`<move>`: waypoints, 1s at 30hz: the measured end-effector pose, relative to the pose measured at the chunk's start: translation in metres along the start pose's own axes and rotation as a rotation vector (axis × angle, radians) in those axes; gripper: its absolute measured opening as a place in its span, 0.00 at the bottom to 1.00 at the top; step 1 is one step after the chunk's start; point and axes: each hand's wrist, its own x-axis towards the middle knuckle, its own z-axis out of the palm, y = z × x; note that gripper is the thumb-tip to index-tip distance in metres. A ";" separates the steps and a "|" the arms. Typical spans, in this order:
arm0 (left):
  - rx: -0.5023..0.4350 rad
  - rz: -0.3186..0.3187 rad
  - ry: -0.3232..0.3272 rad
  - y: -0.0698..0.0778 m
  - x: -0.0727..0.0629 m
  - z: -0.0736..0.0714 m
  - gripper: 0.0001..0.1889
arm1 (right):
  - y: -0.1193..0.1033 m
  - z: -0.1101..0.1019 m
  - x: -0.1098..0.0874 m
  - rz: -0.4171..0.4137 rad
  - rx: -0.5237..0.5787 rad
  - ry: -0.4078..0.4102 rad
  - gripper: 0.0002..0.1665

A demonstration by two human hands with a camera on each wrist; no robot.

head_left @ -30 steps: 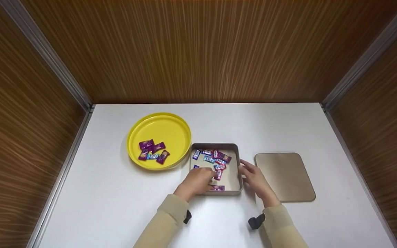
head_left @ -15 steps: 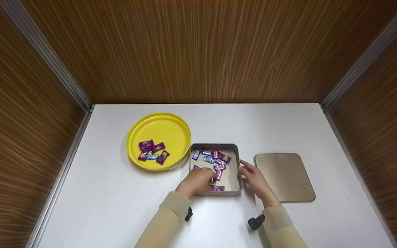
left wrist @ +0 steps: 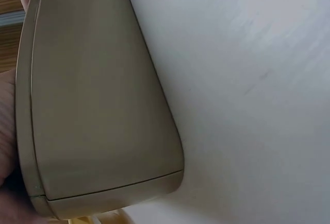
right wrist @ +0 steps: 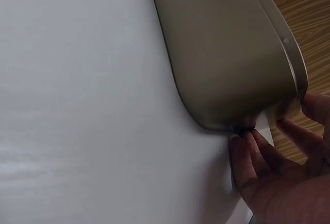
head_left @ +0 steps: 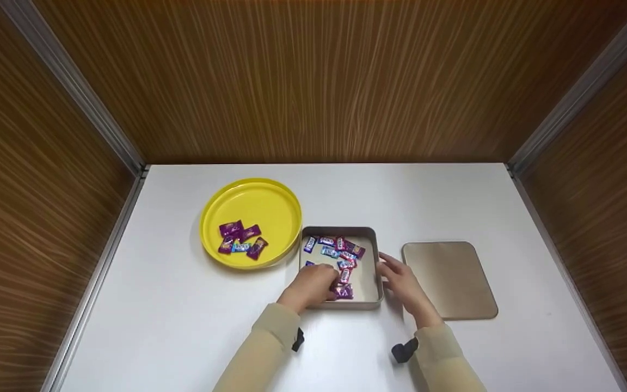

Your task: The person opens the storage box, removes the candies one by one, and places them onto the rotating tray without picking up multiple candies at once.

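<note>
A square metal tin [head_left: 340, 306] stands on the table, holding several small wrapped candies. My left hand [head_left: 312, 283] reaches over its near left part with fingers curled down. At the thumb and fingertips is a purple-wrapped candy [head_left: 344, 292], which the hand pinches; part of it is hidden. In the left wrist view the tin's side wall [left wrist: 98, 90] fills much of the picture, and the left hand shows only at the edge. My right hand [head_left: 405, 283] rests its extended fingers against the tin's right side. The right wrist view shows these fingers [right wrist: 245, 162] at the tin's lower edge and rim.
Left of the tin is a yellow round tray [head_left: 259, 207] with several purple candies [head_left: 232, 228] and a light blue one [head_left: 241, 247]. A flat metal lid [head_left: 449, 280] lies right of the tin. Wood-patterned panels [head_left: 313, 81] enclose the white table [head_left: 172, 321].
The purple candy near the tin's front wall has shifted slightly away from that wall and turned more of its face up at the left fingertips. The right hand stays in place.
</note>
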 end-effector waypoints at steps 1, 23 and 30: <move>0.001 0.002 0.007 0.000 0.000 0.000 0.11 | 0.000 0.000 0.000 -0.001 0.001 0.001 0.30; -0.093 0.038 0.137 -0.003 -0.003 0.003 0.10 | 0.000 0.000 0.000 0.004 -0.001 0.011 0.30; -0.158 0.050 0.211 -0.004 -0.006 0.001 0.13 | 0.000 0.001 0.001 0.008 -0.004 0.020 0.30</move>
